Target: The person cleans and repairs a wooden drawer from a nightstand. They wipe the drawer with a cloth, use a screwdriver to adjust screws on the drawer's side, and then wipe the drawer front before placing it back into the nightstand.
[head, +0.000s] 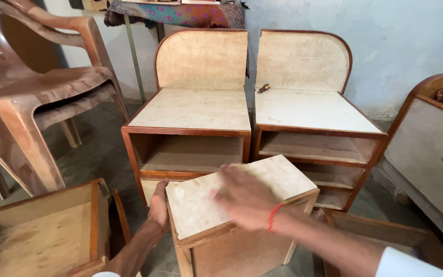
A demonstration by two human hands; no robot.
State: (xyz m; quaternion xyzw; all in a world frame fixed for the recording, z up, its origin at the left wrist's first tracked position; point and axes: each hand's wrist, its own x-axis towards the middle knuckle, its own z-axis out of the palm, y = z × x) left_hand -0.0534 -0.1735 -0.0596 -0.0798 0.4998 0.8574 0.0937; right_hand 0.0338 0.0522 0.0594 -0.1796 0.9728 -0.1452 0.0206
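Wooden drawer (237,215), pale face up, stands at 6 o'clock before the left bedside cabinet (193,128). It looks stiff and rather heavy, so its side edges seem best to grip. My left hand (159,205) clasps its left edge; my right hand (244,197), blurred, lies flat on top, holding nothing.

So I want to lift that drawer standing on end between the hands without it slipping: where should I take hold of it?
Take the drawer by its two side edges, one hand from each side. The pale front panel faces up and tilts, giving no lip, while the wooden sides are straight and reachable. The left hand already rests against the left edge; the right hand lies flat on top, blurred.
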